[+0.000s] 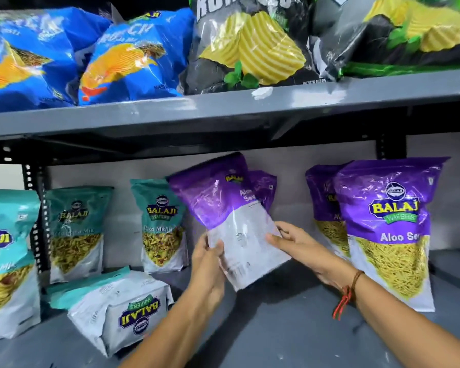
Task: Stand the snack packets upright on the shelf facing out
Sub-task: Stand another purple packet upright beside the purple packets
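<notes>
Both hands hold a purple and white snack packet (231,216) above the grey lower shelf (290,328), tilted with its top leaning left. My left hand (209,264) grips its lower left edge and my right hand (300,248) grips its right side. Another purple packet (264,188) stands partly hidden behind it. At the right, two purple Aloo Sev packets (388,235) stand upright, one behind the other. A teal and white packet (120,309) lies flat on the shelf at the front left. Three teal packets (162,224) stand upright at the left.
The upper shelf's grey front edge (223,110) runs across just above the held packet's top. Blue chip bags (133,57) and black chip bags (252,46) sit on it. A perforated black upright (35,213) stands at the left. Bare shelf shows between my forearms.
</notes>
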Demonstrator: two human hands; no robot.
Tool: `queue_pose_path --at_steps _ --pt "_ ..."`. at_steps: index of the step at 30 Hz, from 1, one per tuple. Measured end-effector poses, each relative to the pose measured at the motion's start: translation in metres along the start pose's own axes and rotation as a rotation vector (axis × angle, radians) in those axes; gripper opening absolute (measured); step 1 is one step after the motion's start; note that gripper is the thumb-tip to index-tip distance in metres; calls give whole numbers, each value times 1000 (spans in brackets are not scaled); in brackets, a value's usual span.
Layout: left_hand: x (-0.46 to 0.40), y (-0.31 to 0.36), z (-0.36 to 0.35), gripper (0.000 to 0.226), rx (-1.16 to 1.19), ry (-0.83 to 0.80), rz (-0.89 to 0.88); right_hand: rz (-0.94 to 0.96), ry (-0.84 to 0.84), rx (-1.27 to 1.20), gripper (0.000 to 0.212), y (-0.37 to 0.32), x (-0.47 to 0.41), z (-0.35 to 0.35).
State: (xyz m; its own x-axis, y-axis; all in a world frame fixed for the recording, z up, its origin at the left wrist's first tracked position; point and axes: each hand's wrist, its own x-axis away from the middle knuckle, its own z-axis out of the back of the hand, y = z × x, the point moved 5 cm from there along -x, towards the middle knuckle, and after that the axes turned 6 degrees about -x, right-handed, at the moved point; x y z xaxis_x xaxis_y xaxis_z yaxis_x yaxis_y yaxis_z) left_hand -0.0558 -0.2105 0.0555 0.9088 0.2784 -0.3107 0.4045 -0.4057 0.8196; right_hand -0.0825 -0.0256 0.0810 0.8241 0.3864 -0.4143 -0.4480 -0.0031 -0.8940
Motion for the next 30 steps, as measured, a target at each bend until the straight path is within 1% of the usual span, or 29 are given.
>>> queue_pose_path --at_steps 3,5,7,8,9,10,11,13,14,15,17,18,19,20,21,22,24,26,27,29,30 --pt "-24 6 4 37 -52 -99 -8 71 61 -63 29 6 6 -6" --pt "-31 2 7 34 -69 -199 18 94 71 -61 30 19 11 -9" --pt "-26 -6 11 32 -85 -265 57 94 93 -24 33 35 18 -9" --pt "-22 -13 15 43 -86 -279 92 82 105 10 36 42 23 -9" --pt "-21 -23 20 59 -75 -297 136 75 109 43 39 47 27 -11" --pt "-19 -30 24 68 -67 -309 170 68 110 88 43 51 30 -12" --pt "-18 -35 27 62 -61 -311 181 64 110 119 47 53 32 -13" --pt "-23 -39 30 34 -60 -278 188 60 113 189 52 50 35 -14" --pt "-26 -40 31 33 -80 -266 202 58 135 228 52 46 36 -15" --pt "-26 -38 31 35 -84 -266 215 61 196 255 54 44 37 -14" --pt "-22 -34 30 36 -85 -283 225 72 412 290 56 41 44 -9" --pt "-20 -32 31 34 -101 -273 236 86 507 257 51 40 48 -8" --pt "-17 -31 32 34 -132 -246 251 97 557 189 45 40 52 -8" --pt "-15 -29 33 36 -164 -209 264 92 560 118 40 43 55 -11" --pt "-11 -28 34 40 -186 -176 279 59 517 69 35 46 57 -16" --pt "-9 -28 34 48 -188 -156 292 12 437 46 32 51 59 -25" --pt "0 -29 30 63 -193 -157 328 -63 272 135 34 58 63 -42" --pt "7 -33 27 66 -229 -168 331 -98 217 232 47 61 63 -47" --pt "9 -32 27 64 -263 -159 301 -129 216 209 56 62 62 -45" --pt "6 -30 34 61 -330 -128 241 -194 227 86 71 61 58 -38" --pt "4 -31 37 62 -360 -134 226 -221 193 33 77 61 56 -35"
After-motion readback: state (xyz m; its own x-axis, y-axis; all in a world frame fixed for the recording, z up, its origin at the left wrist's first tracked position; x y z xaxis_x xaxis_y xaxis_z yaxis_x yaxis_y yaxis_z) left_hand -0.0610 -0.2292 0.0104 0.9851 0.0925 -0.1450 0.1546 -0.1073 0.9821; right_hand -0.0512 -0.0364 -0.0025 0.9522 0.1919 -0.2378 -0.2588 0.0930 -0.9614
